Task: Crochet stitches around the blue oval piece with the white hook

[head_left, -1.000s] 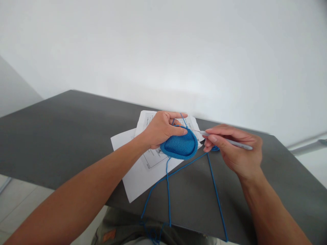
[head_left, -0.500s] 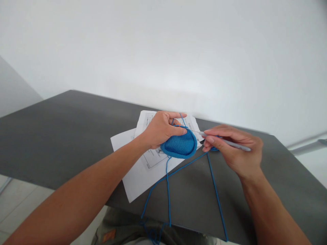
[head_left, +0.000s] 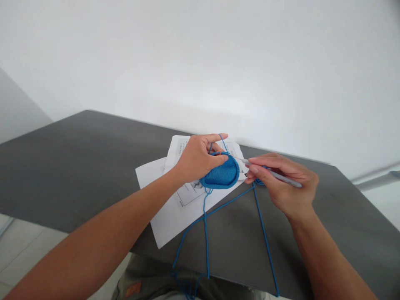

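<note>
My left hand [head_left: 200, 156] pinches a round blue crochet piece [head_left: 221, 175] by its upper edge, thumb on the near side. The piece has a raised rim all round. Over my stretched left index finger runs a strand of blue yarn [head_left: 223, 143] down to the rim. My right hand [head_left: 286, 179] grips a crochet hook [head_left: 281, 178] with a grey handle, held like a pen. The thin metal tip reaches the rim close to my left thumb. A small bit of orange shows at the rim by my left fingers.
Printed sheets [head_left: 165, 221] lie under the work on the dark grey table [head_left: 78, 166]. A blue yarn coil [head_left: 260, 182] sits partly behind my right hand. Blue strands [head_left: 206, 246] trail over the front edge to my lap. A white wall [head_left: 200, 62] rises behind.
The crochet piece has tilted and shifted slightly up. My left index finger has lifted a little, raising the yarn. My right hand and the hook have moved slightly left.
</note>
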### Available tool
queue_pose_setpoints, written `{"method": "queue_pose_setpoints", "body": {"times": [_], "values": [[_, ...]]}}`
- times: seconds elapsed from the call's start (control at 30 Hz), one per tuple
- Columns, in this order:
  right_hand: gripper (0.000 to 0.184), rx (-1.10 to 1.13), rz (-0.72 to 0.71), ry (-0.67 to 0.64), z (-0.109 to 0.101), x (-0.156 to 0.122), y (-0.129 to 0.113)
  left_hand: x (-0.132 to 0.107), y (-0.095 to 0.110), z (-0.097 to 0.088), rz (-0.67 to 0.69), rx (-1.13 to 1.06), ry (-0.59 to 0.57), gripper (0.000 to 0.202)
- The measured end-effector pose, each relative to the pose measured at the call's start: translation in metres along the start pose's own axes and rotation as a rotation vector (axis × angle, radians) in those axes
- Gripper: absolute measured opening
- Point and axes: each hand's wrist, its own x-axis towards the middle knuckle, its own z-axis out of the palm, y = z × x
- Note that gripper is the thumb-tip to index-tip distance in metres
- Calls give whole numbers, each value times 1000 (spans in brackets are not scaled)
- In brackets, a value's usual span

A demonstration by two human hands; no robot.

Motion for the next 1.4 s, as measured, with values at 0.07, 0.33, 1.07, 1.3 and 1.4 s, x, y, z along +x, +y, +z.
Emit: {"method": "queue_pose_setpoints", "body": {"times": [0.07,0.33,1.07,1.3,1.4], "values": [[21,-13,-11,-5,1,-1,1,0,0,0,21,36,18,68],[15,-43,-28,15,8,-2,2,-1,4,2,34,77,72,65],[17,-75,-50,73,29,-10,10,-6,7,14,35,70,89,60],[15,52,-10,149,35,-10,11,-6,4,14,28,-127,48,64],[17,45,-40,134,34,-10,8,-8,3,15,13,-238,34,66]]}}
